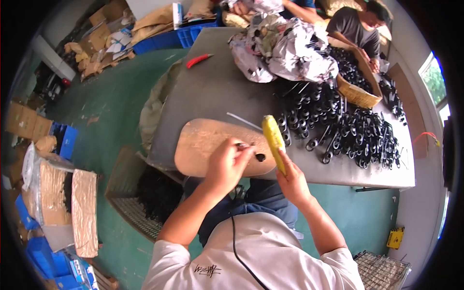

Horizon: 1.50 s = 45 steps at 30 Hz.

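My left hand (226, 163) is closed over a brown board (200, 133), its fingertips pinching a small dark piece (240, 145) whose kind is too small to tell. Gripped in my right hand (293, 182) is a long yellow block-like tool (274, 134), tilted up and away over the board's right edge. Between the two hands a small black part (260, 157) rests on the board. A thin white strip (243, 120) lies across the board's far edge.
Piles of black looped parts (360, 137) cover the table's right side, beside a cardboard tray (360, 94) of more. Crumpled wrapping (290, 48) and a red-handled tool (198, 60) lie farther off. A co-worker (360, 31) sits far right; a crate (128, 203) stands left below the table.
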Available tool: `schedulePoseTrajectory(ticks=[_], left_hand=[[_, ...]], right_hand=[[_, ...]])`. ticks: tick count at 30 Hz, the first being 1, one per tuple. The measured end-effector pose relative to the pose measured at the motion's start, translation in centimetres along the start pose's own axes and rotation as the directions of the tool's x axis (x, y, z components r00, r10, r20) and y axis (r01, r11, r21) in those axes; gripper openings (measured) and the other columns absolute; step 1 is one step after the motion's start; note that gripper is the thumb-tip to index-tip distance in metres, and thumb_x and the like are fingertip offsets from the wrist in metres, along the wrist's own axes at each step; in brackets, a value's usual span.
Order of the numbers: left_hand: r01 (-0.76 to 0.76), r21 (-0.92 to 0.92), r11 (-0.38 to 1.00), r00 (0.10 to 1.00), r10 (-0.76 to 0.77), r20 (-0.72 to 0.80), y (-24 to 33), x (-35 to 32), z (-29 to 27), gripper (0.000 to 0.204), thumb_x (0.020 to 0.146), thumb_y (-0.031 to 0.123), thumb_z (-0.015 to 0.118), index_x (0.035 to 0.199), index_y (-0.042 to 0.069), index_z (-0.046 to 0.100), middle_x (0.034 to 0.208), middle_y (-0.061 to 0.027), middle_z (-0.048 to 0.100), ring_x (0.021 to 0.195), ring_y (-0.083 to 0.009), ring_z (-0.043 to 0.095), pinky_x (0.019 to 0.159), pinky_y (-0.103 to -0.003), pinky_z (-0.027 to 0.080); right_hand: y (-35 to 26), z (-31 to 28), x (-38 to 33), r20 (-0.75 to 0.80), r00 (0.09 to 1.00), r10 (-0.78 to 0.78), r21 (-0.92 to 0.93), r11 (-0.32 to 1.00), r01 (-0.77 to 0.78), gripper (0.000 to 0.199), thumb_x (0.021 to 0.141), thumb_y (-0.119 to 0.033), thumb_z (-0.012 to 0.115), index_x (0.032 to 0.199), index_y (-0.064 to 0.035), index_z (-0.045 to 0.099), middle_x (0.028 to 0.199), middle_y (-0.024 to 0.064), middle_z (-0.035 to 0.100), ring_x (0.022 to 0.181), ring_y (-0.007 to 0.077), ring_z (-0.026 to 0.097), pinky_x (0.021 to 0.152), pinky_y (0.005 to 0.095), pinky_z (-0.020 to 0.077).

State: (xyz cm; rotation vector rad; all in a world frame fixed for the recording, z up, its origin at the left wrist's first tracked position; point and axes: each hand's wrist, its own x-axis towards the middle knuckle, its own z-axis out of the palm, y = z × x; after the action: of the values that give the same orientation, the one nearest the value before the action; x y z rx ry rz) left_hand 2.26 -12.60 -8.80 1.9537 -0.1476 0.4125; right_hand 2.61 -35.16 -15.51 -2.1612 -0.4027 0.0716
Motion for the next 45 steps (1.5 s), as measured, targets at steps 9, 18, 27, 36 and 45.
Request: schedulePoseTrajectory(ticks=[9,18,27,36,45], left_hand=[[0.288,0.216,0.933,0.807,-0.115,-0.579,-1.4,-4.3,-15.0,0.016,0.101,0.021,0.057,0.094,0.007,0.055,0.076,0.0050,0.050,0.063,-0.0046,0.041,0.054,-0.023,0.033],[0.587,0.732,0.346,0.786,-0.024,-0.618,-11.5,-10.8,-27.8,0.041,0.099,0.032,0.057,0.124,-0.001,0.056,0.115,-0.0245,0.064,0.107,-0.0420,0.061,0.093,-0.046,0.047],[0.345,0.262,0.902,0.925,-0.278,-0.259,-5.7,-3.8,-10.4,0.035,0.096,0.019,0.065,0.126,0.003,0.058,0.116,-0.0099,0.064,0.091,-0.0170,0.060,0.077,-0.029,0.049],[0.485,-0.627,0.609,0.818,-0.064,0.571,-1.8,0.1,2.6,0.058,0.100,0.034,0.060,0.141,-0.002,0.041,0.127,-0.0100,0.057,0.109,-0.0134,0.057,0.091,-0.029,0.050],[-0.021,-0.428,0.904,0.998,-0.005,-0.059,2.4,0.6,0.1,0.028,0.100,0.028,0.060,0.093,0.001,0.060,0.074,-0.0140,0.067,0.063,-0.0272,0.064,0.063,-0.037,0.051]], right_hand=[[3.4,-3.2,3.7,-0.318,0.917,-0.241,-0.464,0.883,0.071,0.039,0.087,-0.021,0.069,0.123,-0.0093,0.061,0.093,0.0140,0.061,0.089,0.0349,0.061,0.078,0.0446,0.0502],[10.8,-7.0,1.9,-0.599,0.800,0.020,-0.615,0.629,-0.476,0.065,0.088,-0.030,0.069,0.145,-0.0121,0.043,0.108,0.0106,0.055,0.104,0.0293,0.055,0.087,0.0438,0.0450],[7.0,-7.4,0.8,-0.623,0.775,-0.107,-0.526,0.791,-0.313,0.045,0.079,-0.011,0.063,0.124,-0.0116,0.060,0.095,0.0107,0.055,0.096,0.0306,0.056,0.085,0.0449,0.0445],[0.7,-3.7,-4.8,-0.320,0.784,-0.532,-0.553,0.777,0.301,0.039,0.083,-0.001,0.061,0.122,-0.0004,0.059,0.088,0.0126,0.054,0.071,0.0284,0.048,0.063,0.0401,0.0414],[2.7,0.9,1.3,-0.079,0.972,-0.220,-0.406,0.898,0.171,0.058,0.100,-0.036,0.051,0.143,0.0023,0.043,0.120,0.0249,0.051,0.111,0.0431,0.052,0.093,0.0531,0.0428]])
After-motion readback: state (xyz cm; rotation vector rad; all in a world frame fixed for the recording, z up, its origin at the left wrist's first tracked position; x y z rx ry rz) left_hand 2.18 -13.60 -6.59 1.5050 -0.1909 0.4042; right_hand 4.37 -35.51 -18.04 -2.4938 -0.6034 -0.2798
